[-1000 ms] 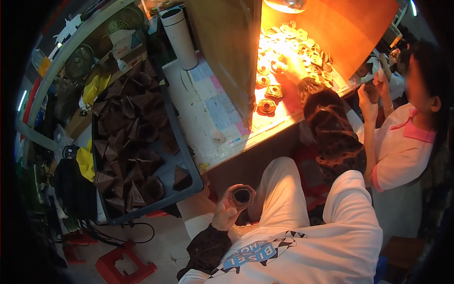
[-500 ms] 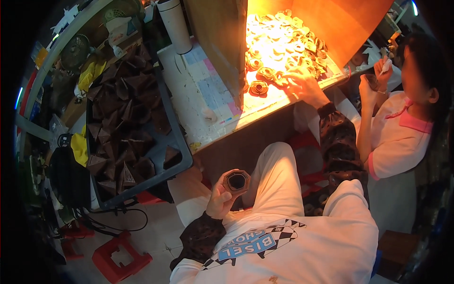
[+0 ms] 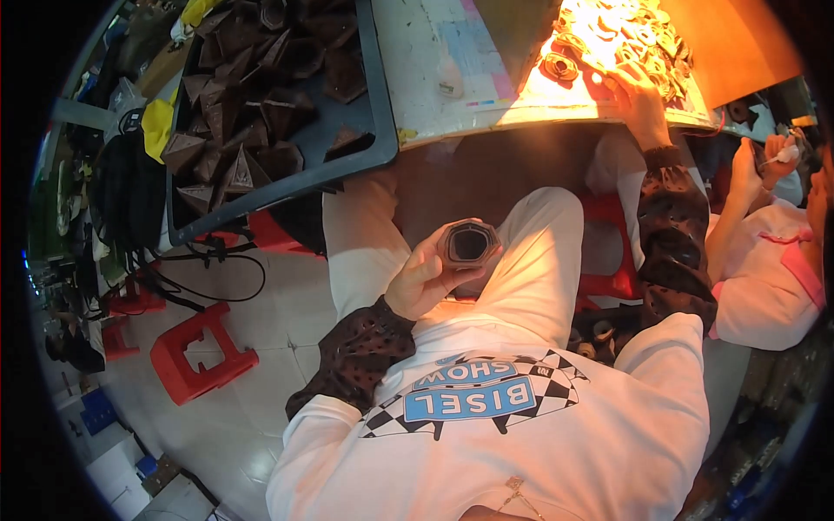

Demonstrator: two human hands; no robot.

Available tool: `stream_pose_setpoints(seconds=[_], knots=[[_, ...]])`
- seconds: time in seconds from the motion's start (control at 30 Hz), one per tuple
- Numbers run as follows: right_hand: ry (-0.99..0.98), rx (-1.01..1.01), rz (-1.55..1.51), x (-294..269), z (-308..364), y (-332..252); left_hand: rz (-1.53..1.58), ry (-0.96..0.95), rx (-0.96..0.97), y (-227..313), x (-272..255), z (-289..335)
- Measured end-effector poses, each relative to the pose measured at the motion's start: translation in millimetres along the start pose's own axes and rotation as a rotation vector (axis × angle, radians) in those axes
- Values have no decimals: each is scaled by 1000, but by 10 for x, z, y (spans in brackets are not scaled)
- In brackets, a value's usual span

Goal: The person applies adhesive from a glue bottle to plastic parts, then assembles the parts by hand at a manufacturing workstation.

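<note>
My left hand (image 3: 423,280) is closed round a dark brown faceted cup-shaped piece (image 3: 470,260), held above my lap. Its hollow, many-sided opening faces up toward me. My right arm stretches out to the bright tabletop, where my right hand (image 3: 641,102) is at the near edge of a heap of ring-shaped pieces (image 3: 653,39). Its fingers are bent together. Glare hides what lies between the fingertips. Left of that hand, one rolled ring-shaped piece (image 3: 559,67) sits at the heap's edge.
A dark tray (image 3: 287,193) full of brown pointed pieces stands left of the white table (image 3: 426,117). An orange-lit board (image 3: 738,39) borders the heap. A co-worker in a pink-collared shirt (image 3: 769,291) sits at the right, hands raised. A red stool (image 3: 200,352) is on the floor.
The view has shifted, so the tray and table sit higher in it. My right hand has drawn back slightly toward the table's near edge. My left hand still holds the cup-shaped piece.
</note>
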State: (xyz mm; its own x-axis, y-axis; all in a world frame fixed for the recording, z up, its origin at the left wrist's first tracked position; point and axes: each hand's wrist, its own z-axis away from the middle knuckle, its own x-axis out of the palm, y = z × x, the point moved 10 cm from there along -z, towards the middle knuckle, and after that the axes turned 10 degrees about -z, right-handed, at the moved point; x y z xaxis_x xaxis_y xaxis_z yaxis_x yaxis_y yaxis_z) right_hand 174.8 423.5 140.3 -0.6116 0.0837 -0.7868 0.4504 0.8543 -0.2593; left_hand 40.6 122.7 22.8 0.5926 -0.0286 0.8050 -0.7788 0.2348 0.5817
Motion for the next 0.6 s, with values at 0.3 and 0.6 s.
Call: stream_pose_setpoints(seconds=[0.3, 0.6], knots=[[120, -331, -261, -203, 1021, -1789, -190, 126, 45, -8, -146, 80], [-182, -269, -239, 26, 1288, -2033, -164, 105, 36, -45, -154, 44]])
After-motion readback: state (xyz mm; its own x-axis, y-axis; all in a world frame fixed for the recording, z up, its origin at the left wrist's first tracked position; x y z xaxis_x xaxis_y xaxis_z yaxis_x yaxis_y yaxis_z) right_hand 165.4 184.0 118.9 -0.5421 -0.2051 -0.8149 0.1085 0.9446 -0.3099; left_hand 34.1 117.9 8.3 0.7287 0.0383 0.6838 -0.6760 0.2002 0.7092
